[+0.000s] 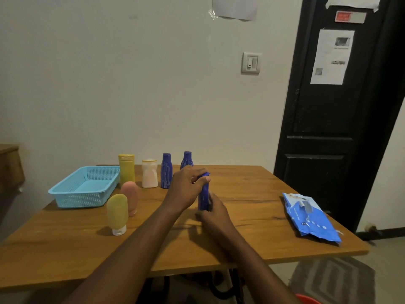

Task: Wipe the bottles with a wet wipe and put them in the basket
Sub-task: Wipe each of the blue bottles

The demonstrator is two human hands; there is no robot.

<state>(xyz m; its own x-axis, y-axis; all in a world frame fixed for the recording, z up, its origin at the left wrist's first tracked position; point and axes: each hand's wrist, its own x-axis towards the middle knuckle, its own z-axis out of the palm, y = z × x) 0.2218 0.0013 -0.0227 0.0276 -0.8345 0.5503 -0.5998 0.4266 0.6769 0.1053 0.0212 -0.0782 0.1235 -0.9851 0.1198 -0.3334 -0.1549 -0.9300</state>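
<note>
Step in hand, I think: wiping the 1st one. The left hand [188, 187] was wrapped round the top of the held blue bottle [204, 197]. The right hand [213, 212] gripped its low end. Both were over the middle of the table [252, 187]. No wipe showed plainly, so I can't tell if one was under the fingers. The basket [85, 187] sat far left w/ nothing in it.

Next move, prob.: rub the btl all round, then carry it left to the basket. The pink tube [129, 197] & yellow tube [117, 212] stood on their caps in the way and looked easy to tip, so lift over them.

The yellow bottle [126, 170], white bottle [149, 173], second blue bottle [166, 172] & third blue bottle [187, 160] stood in a row by the far edge. The wipe pack [311, 216] lay by the right edge. Most room for moving was on the near side.
</note>
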